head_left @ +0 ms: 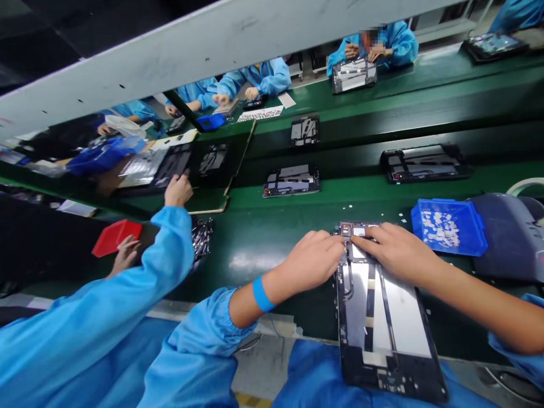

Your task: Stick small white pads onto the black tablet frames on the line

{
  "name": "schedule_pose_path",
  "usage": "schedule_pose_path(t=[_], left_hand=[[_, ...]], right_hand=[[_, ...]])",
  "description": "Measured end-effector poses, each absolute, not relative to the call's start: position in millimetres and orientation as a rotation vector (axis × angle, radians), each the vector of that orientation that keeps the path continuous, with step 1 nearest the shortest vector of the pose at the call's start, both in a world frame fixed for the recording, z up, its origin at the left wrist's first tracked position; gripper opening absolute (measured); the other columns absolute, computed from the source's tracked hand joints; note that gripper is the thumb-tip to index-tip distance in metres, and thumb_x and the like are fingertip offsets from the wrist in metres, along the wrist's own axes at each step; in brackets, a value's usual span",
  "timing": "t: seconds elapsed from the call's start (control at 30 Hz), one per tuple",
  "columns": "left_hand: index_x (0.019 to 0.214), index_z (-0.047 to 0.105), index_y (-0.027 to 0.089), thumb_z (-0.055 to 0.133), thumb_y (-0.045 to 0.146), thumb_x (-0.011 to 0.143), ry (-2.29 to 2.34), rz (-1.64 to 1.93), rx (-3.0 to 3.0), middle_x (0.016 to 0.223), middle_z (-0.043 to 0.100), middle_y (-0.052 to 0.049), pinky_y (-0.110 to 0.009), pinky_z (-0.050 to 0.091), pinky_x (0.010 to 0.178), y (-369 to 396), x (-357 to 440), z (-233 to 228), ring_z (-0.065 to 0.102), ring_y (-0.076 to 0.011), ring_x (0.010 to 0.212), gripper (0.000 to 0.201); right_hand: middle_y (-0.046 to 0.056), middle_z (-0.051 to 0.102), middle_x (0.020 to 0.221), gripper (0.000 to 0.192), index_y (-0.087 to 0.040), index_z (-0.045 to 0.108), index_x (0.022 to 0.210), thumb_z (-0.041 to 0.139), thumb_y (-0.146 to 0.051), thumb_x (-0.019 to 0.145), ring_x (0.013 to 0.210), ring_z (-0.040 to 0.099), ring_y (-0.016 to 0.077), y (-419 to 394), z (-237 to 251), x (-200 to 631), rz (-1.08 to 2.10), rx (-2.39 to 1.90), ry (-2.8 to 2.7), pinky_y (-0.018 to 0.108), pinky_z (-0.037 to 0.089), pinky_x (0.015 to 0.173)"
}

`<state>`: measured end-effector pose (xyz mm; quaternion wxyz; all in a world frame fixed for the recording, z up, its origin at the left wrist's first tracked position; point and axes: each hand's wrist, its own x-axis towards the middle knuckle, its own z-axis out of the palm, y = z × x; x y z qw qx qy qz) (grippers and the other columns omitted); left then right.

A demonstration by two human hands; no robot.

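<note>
Both my hands sit on the far end of an open tablet frame point(385, 317) lying on the green table point(263, 238), its near end over the table edge. My left hand point(312, 260) is loosely curled, fingertips pressing the frame's top left corner. My right hand point(397, 249) lies flat, fingers pinching a small white piece point(359, 232) there. Blue bin point(450, 226) of white bits just right. A co-worker's hand point(178, 190) reaches left of me.
</note>
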<state>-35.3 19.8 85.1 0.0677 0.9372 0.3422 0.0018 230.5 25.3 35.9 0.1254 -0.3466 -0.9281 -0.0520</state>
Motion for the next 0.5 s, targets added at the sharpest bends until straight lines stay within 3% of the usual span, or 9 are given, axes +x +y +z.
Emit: schedule_pose_path(t=[0.27, 0.5], left_hand=[[0.103, 0.065, 0.018, 0.046, 0.021, 0.105, 1.039, 0.033, 2.677, 0.113, 0.073, -0.01, -0.041, 0.044, 0.089, 31.3, -30.4, 94.4, 0.059, -0.0254, 0.1, 0.02], [0.088, 0.067, 0.021, 0.058, 0.018, 0.095, 1.154, 0.428, 2.185, 0.098, 0.071, -0.005, -0.037, 0.05, 0.094, 47.6, -21.8, 85.5, 0.064, -0.0212, 0.098, 0.012]], right_hand=[[0.012, 0.068, 0.104, 0.045, -0.02, 0.065, 0.141, 0.054, -0.011, 0.098, 0.088, 0.052, 0.0252, 26.2, 39.8, 231.3, -0.195, -0.971, -2.745, 0.037, 0.04, 0.075], [0.01, 0.067, 0.1, 0.042, -0.022, 0.066, 0.137, 0.054, -0.011, 0.098, 0.087, 0.05, 0.0244, 31.9, 41.1, 234.2, -0.154, -0.928, -2.766, 0.037, 0.037, 0.075]])
